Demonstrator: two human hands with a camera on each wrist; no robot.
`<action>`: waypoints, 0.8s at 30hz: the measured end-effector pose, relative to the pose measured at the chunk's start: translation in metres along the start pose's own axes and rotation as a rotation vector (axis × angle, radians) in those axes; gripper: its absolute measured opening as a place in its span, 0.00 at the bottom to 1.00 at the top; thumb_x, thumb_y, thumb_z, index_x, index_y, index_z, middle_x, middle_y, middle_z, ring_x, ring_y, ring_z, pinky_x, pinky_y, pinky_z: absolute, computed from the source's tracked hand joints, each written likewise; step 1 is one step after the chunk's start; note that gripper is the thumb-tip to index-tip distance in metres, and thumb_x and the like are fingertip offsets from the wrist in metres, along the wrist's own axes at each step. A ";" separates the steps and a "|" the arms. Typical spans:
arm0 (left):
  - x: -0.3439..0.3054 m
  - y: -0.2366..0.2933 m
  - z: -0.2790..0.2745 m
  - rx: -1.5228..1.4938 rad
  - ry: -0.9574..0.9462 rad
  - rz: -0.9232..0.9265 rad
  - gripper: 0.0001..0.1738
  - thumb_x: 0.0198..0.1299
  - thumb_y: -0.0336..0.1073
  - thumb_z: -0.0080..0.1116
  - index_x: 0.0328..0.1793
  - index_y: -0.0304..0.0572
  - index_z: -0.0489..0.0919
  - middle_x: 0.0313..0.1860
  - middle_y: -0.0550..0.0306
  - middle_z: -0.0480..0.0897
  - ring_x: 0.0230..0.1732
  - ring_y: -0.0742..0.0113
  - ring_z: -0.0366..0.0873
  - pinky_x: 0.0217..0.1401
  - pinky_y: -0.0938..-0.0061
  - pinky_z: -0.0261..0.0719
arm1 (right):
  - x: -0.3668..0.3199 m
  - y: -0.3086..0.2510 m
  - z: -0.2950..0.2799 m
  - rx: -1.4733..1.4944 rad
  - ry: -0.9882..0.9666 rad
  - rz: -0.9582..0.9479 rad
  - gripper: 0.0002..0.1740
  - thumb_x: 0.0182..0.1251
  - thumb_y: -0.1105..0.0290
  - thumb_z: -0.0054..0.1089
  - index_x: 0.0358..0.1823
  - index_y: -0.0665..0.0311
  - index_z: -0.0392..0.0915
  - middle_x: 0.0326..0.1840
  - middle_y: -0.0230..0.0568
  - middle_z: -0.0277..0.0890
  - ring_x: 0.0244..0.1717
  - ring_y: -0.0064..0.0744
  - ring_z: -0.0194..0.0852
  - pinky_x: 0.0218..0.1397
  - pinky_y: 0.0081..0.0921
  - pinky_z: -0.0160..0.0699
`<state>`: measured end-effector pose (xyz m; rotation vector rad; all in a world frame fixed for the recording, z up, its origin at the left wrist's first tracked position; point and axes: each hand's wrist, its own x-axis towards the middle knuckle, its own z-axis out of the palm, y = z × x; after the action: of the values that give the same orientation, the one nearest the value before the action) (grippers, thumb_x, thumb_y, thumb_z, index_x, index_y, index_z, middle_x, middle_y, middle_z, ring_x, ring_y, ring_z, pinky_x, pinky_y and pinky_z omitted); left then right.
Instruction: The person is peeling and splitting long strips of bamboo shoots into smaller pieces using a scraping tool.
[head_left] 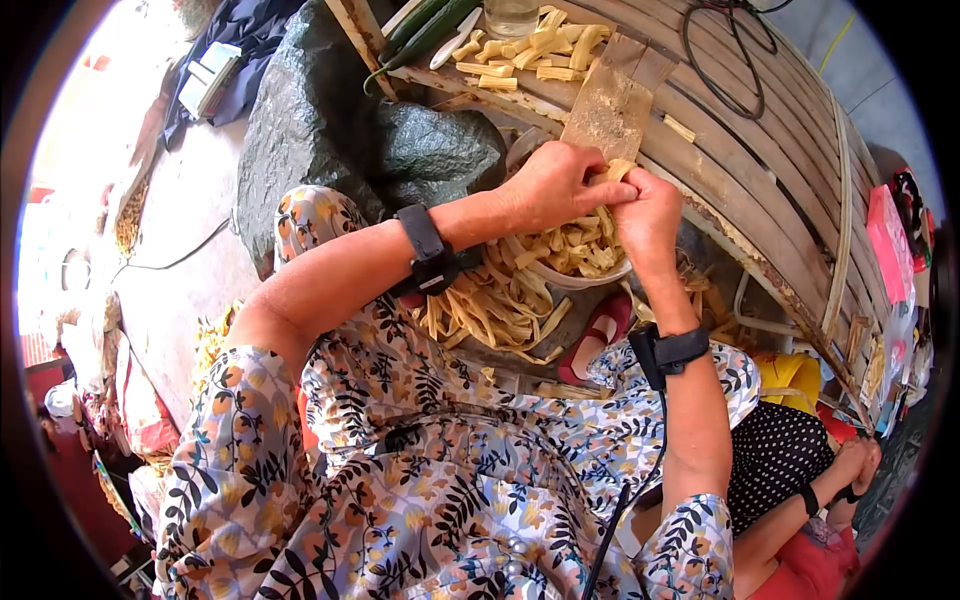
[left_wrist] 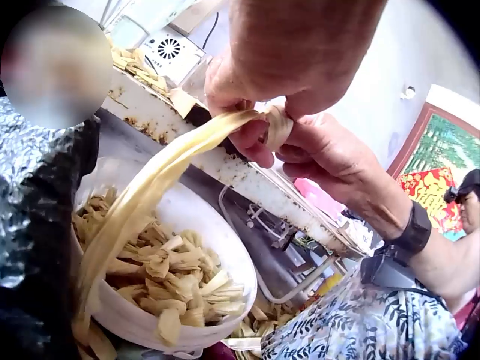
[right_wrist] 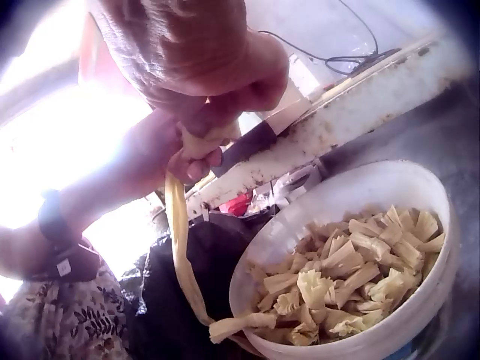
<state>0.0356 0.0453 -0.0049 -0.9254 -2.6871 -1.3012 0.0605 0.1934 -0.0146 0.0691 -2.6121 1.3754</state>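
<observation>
My left hand [head_left: 550,187] and right hand [head_left: 648,215] meet above a white bucket [left_wrist: 241,300], close to the table edge. Between them they pinch a long, flat, pale yellow strip [left_wrist: 180,154]. One end is wound into a small coil [left_wrist: 279,129] at the fingertips. In the left wrist view the strip's tail hangs down past the bucket's near side; the right wrist view shows it trailing to the rim. Short, folded yellow pieces [right_wrist: 337,262] fill much of the bucket. Long loose strips [head_left: 490,310] lie in a heap beside it. My curled fingers hide part of the coil.
On the slatted wooden table [head_left: 740,160] lie more yellow pieces [head_left: 540,50], green cucumbers [head_left: 425,35], a small board [head_left: 607,108] and a black cable [head_left: 755,85]. Dark plastic sheeting [head_left: 300,120] stands left of the bucket. Another person's arms [head_left: 800,510] show at lower right.
</observation>
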 end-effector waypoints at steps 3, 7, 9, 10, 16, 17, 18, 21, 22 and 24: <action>0.002 -0.009 0.011 -0.016 0.151 -0.006 0.20 0.56 0.44 0.54 0.28 0.28 0.74 0.15 0.43 0.72 0.19 0.55 0.74 0.23 0.67 0.71 | -0.003 -0.016 -0.001 -0.093 0.002 0.047 0.05 0.50 0.70 0.59 0.26 0.64 0.77 0.18 0.47 0.70 0.17 0.39 0.61 0.25 0.26 0.65; 0.004 -0.022 0.011 -0.356 0.066 -0.213 0.15 0.59 0.41 0.49 0.33 0.33 0.74 0.16 0.52 0.72 0.15 0.69 0.66 0.18 0.74 0.65 | -0.005 -0.014 0.000 -0.087 0.079 -0.257 0.05 0.52 0.73 0.60 0.29 0.66 0.78 0.24 0.44 0.73 0.20 0.31 0.65 0.27 0.22 0.66; 0.006 -0.014 0.011 -0.764 0.027 -0.472 0.13 0.60 0.40 0.47 0.34 0.36 0.74 0.16 0.61 0.69 0.15 0.75 0.63 0.17 0.78 0.61 | -0.001 -0.015 -0.007 0.127 0.050 -0.214 0.06 0.53 0.74 0.60 0.31 0.68 0.78 0.25 0.39 0.74 0.22 0.24 0.66 0.28 0.19 0.66; 0.006 -0.007 0.011 -0.971 0.005 -0.602 0.13 0.61 0.40 0.46 0.35 0.38 0.74 0.16 0.65 0.68 0.15 0.77 0.62 0.16 0.81 0.60 | 0.002 -0.015 -0.012 0.229 0.034 -0.192 0.06 0.53 0.75 0.60 0.33 0.69 0.78 0.25 0.37 0.74 0.23 0.21 0.67 0.28 0.18 0.66; 0.001 0.001 -0.010 -1.313 -0.265 -0.554 0.17 0.60 0.45 0.53 0.38 0.34 0.75 0.18 0.70 0.63 0.17 0.84 0.54 0.19 0.86 0.51 | 0.019 0.000 -0.043 0.659 0.123 0.248 0.10 0.53 0.71 0.64 0.36 0.68 0.81 0.22 0.23 0.72 0.20 0.08 0.57 0.20 0.10 0.53; 0.000 -0.001 -0.008 -1.249 -0.281 -0.493 0.17 0.61 0.44 0.52 0.38 0.34 0.75 0.17 0.71 0.61 0.17 0.84 0.53 0.18 0.86 0.49 | 0.021 0.003 -0.046 0.690 0.127 0.259 0.10 0.53 0.71 0.64 0.36 0.68 0.81 0.22 0.23 0.72 0.19 0.08 0.55 0.20 0.10 0.51; -0.001 -0.002 -0.007 -1.187 -0.294 -0.435 0.16 0.62 0.43 0.50 0.38 0.34 0.75 0.16 0.73 0.59 0.16 0.83 0.52 0.18 0.86 0.47 | 0.022 0.005 -0.048 0.720 0.127 0.272 0.10 0.53 0.70 0.65 0.36 0.67 0.81 0.22 0.22 0.73 0.19 0.07 0.54 0.19 0.09 0.48; -0.006 -0.008 -0.016 -1.082 -0.332 -0.456 0.16 0.63 0.42 0.49 0.38 0.34 0.76 0.17 0.72 0.62 0.17 0.85 0.53 0.19 0.88 0.50 | 0.018 0.000 -0.048 0.613 -0.011 0.314 0.16 0.54 0.65 0.65 0.41 0.66 0.79 0.28 0.25 0.74 0.22 0.09 0.61 0.21 0.07 0.52; -0.007 -0.009 -0.018 -1.071 -0.346 -0.461 0.16 0.64 0.42 0.48 0.38 0.34 0.76 0.17 0.72 0.63 0.17 0.85 0.54 0.19 0.88 0.51 | 0.016 -0.002 -0.048 0.577 -0.057 0.330 0.17 0.54 0.64 0.65 0.43 0.66 0.78 0.30 0.25 0.75 0.24 0.09 0.63 0.22 0.06 0.53; -0.008 -0.016 -0.016 -1.086 -0.370 -0.444 0.16 0.64 0.42 0.48 0.37 0.36 0.77 0.18 0.72 0.65 0.18 0.85 0.56 0.19 0.89 0.53 | 0.012 -0.003 -0.045 0.658 -0.202 0.367 0.22 0.54 0.62 0.65 0.48 0.66 0.74 0.32 0.27 0.75 0.27 0.10 0.67 0.22 0.04 0.57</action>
<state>0.0300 0.0220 -0.0079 -0.5900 -2.3442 -3.0876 0.0559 0.2289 0.0151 -0.2000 -2.2658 2.4204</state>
